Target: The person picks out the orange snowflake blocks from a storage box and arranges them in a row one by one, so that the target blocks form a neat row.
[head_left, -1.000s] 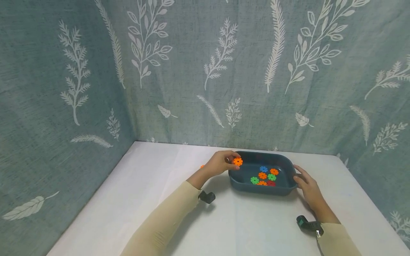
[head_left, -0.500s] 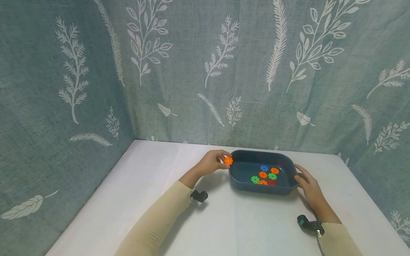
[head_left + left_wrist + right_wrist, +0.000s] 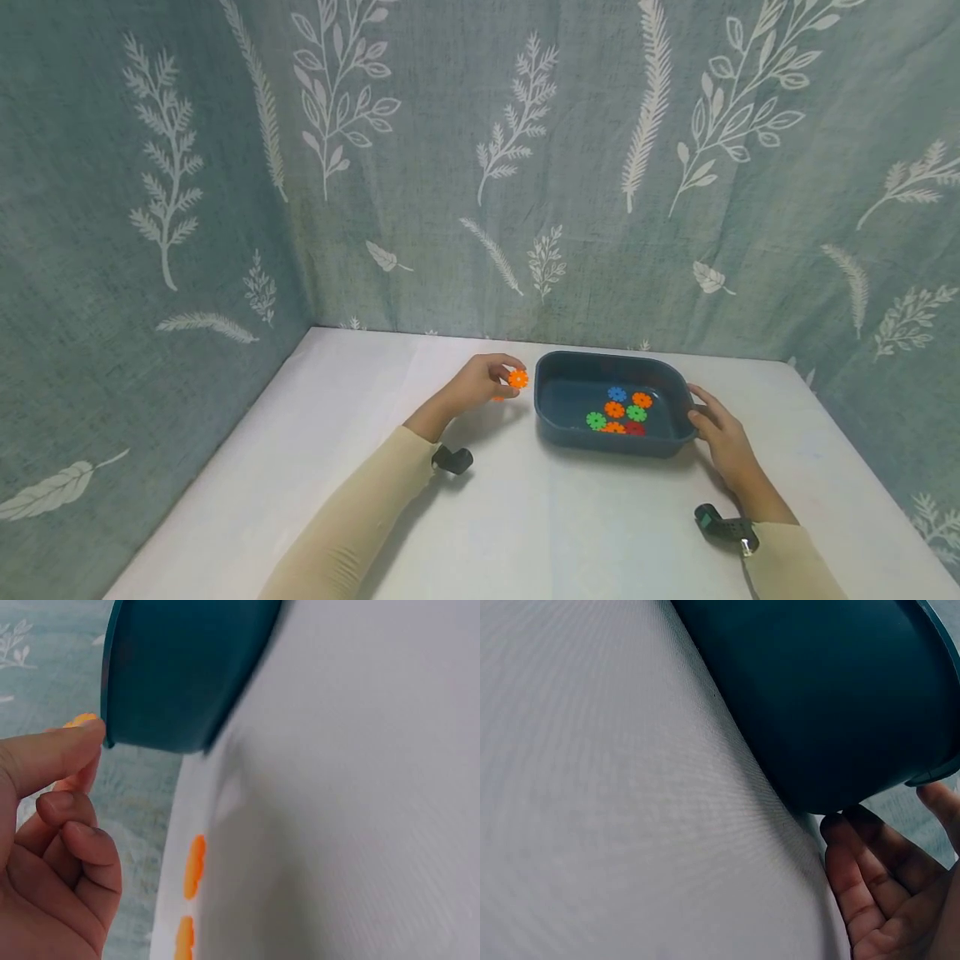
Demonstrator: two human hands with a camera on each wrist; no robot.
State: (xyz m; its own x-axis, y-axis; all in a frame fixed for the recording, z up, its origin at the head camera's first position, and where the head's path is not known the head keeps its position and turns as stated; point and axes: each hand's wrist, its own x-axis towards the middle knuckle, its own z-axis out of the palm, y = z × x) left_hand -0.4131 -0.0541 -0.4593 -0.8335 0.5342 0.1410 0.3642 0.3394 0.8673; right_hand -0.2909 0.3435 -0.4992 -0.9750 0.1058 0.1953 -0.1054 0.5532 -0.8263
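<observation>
My left hand (image 3: 477,385) pinches an orange notched plastic disc (image 3: 518,379) between thumb and fingers, held just left of the dark blue-green tub (image 3: 607,442). In the left wrist view the disc mostly hides behind the thumb (image 3: 56,756), and the other fingers are curled. Two more orange discs (image 3: 195,866) lie on the table beneath that hand. At the tub's right end my right hand (image 3: 723,442) grips the end, its thumb by the rim and its fingertips against the lower wall. Inside the tub lie several notched discs, among them a blue disc (image 3: 617,394) and a green disc (image 3: 636,413).
The white-covered table (image 3: 600,533) ends at a grey-green leaf-patterned curtain (image 3: 450,275) at the back and along both sides. Dark cameras (image 3: 453,460) are strapped to both wrists.
The left hand has drawn back leftward from over the tub's left rim, with the orange disc still in its fingers. The right hand and the tub stay in place.
</observation>
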